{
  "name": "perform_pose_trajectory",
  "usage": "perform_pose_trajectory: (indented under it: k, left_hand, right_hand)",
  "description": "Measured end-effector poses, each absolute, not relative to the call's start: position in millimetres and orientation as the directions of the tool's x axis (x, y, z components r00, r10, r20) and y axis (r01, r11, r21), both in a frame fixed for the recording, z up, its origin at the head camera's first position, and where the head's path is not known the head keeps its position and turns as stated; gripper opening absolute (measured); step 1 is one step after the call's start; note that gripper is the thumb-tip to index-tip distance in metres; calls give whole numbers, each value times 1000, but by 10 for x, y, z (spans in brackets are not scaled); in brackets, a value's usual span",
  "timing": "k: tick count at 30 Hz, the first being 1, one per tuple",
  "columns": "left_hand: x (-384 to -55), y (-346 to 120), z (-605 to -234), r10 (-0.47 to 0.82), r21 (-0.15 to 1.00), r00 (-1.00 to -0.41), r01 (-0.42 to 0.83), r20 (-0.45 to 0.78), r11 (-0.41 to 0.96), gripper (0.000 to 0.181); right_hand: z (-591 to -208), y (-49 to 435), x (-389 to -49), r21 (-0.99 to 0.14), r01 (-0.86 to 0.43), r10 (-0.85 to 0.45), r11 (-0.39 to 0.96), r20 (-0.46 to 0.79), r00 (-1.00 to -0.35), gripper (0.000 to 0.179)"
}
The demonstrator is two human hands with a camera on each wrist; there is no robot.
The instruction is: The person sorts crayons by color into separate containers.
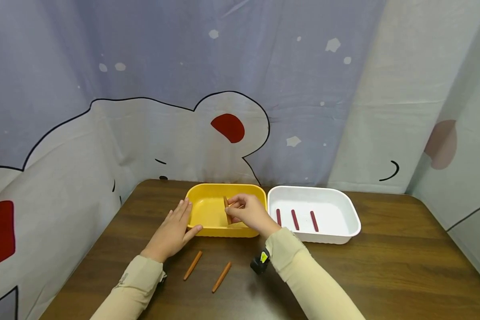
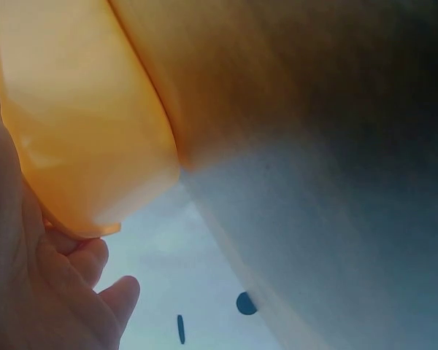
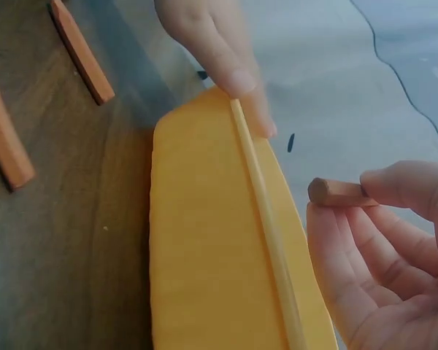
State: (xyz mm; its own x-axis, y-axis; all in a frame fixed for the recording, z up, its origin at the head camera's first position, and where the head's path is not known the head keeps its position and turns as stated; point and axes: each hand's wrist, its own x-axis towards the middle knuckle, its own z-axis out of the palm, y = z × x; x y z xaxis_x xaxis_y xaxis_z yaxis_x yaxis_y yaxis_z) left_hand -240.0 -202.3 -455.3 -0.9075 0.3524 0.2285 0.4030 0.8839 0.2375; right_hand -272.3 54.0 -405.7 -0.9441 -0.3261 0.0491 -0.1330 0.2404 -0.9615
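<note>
My right hand [image 1: 246, 212] pinches a brown crayon [image 1: 226, 210] between thumb and fingers over the yellow tray [image 1: 200, 186]. In the right wrist view, the blunt six-sided end of that crayon [image 3: 336, 192] juts out past the fingertips. At the tray's left end, my left hand [image 1: 174, 231] rests on the rim with fingers extended and the thumb set apart. The left wrist view has those fingers [image 2: 77, 270] against the tray's edge. Two more brown crayons, a left one [image 1: 193, 266] and a right one [image 1: 222, 277], lie on the table in front of the tray.
A white tray [image 1: 342, 213] stands right beside the yellow one, with three dark red crayons [image 1: 295, 219] inside. Both trays sit near the back of the brown wooden table [image 1: 400, 249]. A patterned curtain [image 1: 176, 138] hangs behind it.
</note>
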Motion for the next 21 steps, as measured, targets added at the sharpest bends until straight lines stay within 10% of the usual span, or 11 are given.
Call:
perform_pose_trajectory:
  k: [21]
  left_hand:
    - [-2405,-2021,-4553,348,236,-909,399,229,886,82]
  right_hand:
    - [-4228,60,-3021,-932,31,-212,361,-114,-970,16]
